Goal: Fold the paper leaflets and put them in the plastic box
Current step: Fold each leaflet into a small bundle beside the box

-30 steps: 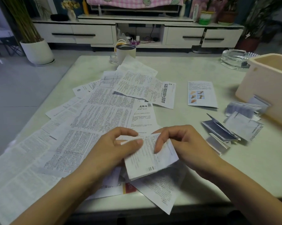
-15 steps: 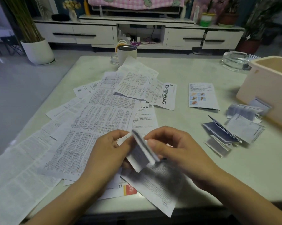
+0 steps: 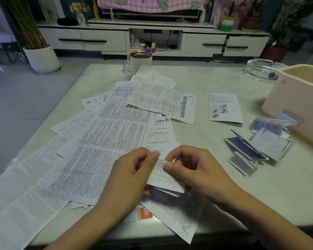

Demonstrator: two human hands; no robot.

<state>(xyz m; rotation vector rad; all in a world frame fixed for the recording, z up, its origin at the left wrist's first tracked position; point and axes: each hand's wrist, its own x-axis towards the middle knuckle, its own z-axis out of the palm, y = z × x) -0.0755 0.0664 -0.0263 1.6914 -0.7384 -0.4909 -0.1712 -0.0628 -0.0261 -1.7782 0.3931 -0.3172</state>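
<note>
A small printed leaflet [image 3: 163, 176], folded over, sits between my two hands near the table's front edge. My left hand [image 3: 128, 175] pinches its left edge with thumb and fingers. My right hand [image 3: 197, 171] pinches its right side, thumb on top. Several unfolded leaflets [image 3: 107, 141] lie spread over the left half of the table. Folded leaflets [image 3: 251, 148] lie in a loose heap at the right, beside the pale plastic box [image 3: 300, 98], which stands open at the right edge.
A single leaflet with pictures [image 3: 224, 109] lies flat in the middle right. A white cup [image 3: 140, 62] and a glass ashtray [image 3: 262, 69] stand at the table's [image 3: 215, 82] far side. One sheet [image 3: 179, 219] hangs over the front edge.
The leaflet was open flat a second ago, then swung up on edge. Now it lies folded over, narrower, pinched between both hands, which have drawn closer together.
</note>
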